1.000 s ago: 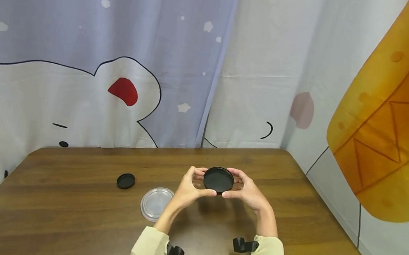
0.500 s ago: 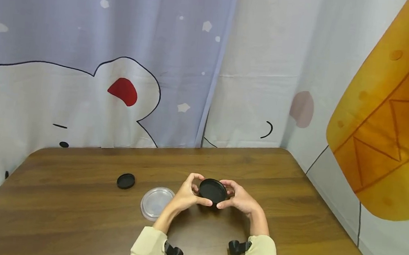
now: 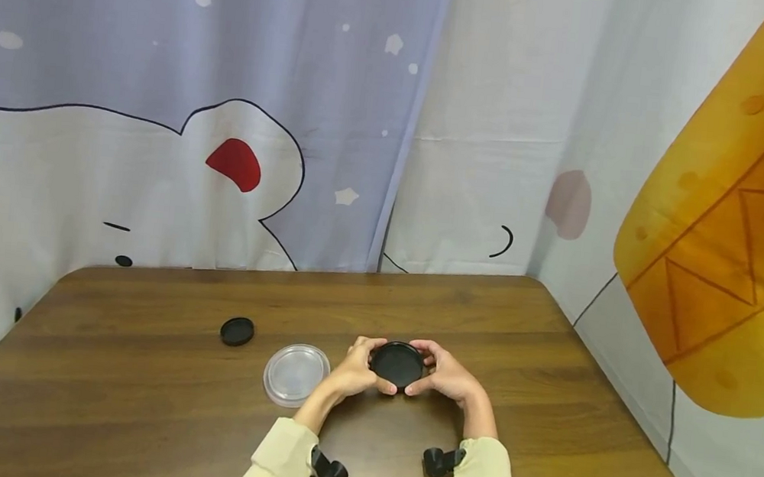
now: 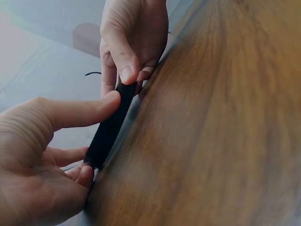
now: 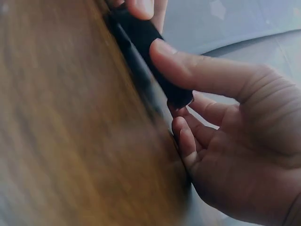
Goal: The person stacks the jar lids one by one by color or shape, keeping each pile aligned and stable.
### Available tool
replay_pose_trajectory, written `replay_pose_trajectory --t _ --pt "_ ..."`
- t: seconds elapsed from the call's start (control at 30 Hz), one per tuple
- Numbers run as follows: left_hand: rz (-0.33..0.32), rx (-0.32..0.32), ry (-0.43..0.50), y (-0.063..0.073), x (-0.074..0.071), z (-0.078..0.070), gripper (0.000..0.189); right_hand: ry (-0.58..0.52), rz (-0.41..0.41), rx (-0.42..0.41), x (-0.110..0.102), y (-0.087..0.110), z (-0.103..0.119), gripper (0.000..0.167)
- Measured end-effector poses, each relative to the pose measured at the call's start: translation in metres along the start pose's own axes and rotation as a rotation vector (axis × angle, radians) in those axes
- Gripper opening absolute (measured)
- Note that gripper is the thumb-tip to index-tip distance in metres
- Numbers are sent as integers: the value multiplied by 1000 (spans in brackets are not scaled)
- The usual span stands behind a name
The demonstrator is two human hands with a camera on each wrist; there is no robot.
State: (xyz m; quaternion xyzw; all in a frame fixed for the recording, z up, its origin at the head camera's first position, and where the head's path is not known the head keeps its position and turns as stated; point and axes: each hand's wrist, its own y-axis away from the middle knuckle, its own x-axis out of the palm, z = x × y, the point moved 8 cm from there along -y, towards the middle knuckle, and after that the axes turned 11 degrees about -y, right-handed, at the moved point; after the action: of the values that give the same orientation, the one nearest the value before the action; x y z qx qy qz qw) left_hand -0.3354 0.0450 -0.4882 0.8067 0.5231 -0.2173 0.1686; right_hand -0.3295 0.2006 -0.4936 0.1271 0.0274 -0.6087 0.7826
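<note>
Both hands hold a round black lid with a raised rim, right of the table's centre in the head view. My left hand grips its left edge, thumb at the near side and fingers behind. On the opposite edge, my right hand grips it the same way. In the left wrist view the lid's dark side wall shows edge-on, low over the wood, with the thumb pressed to it. The right wrist view shows the right thumb on the wall and fingertips beneath the edge.
A clear round plastic lid lies flat just left of my left hand. Farther left and back is a smaller black round lid. The brown wooden table ends at a printed curtain behind and to the right.
The black lid has come down toward the table between both hands, shifting slightly left and tilting flatter. The clear lid and the smaller black lid stay where they were.
</note>
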Motion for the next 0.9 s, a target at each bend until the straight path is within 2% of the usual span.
replay_pose_trajectory --t 0.3,0.63,0.9 --pt "-16 -3 -29 0 2 2 88 52 -42 2 2 -1 -1 83" --pt "-22 9 -74 1 1 0 89 99 -10 -2 3 1 1 83" --pt "-29 16 -97 1 0 0 91 90 24 -23 3 3 2 80"
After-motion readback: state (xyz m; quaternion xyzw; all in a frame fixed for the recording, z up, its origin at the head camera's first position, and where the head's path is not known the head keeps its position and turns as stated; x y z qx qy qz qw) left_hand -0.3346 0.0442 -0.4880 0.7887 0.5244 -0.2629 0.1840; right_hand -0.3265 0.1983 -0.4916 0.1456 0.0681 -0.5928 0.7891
